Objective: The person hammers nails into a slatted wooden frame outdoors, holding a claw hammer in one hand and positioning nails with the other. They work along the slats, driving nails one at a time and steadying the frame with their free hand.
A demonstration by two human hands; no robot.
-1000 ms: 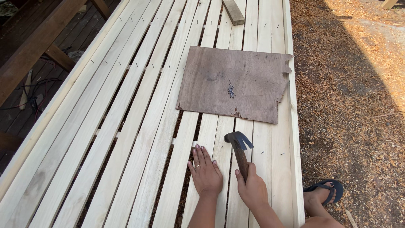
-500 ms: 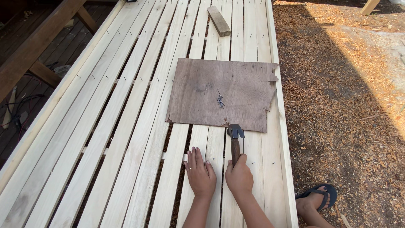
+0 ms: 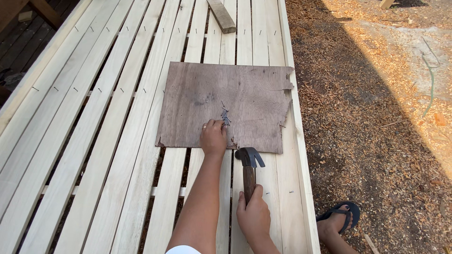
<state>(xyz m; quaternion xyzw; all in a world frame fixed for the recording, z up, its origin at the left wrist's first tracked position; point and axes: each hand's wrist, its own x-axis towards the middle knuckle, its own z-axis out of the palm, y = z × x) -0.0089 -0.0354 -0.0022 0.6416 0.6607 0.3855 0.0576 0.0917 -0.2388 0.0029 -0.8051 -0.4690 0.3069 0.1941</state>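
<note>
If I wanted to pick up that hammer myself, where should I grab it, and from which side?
Probably the wooden handle of the hammer, from the near end, as the right hand does. It lies flat along the slats, dark metal head pointing away toward the plywood sheet, so the handle's free end faces you.

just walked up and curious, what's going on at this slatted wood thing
A person is bent over a frame of pale wooden slats. Their left hand reaches onto a ragged brown board lying across the slats, fingertips at a small pile of nails. Their right hand grips a hammer by its wooden handle, its head resting on the slats just below the board's edge. A short wood offcut lies farther up, and a sandalled foot stands on the sawdust-strewn ground beside the frame.
</note>
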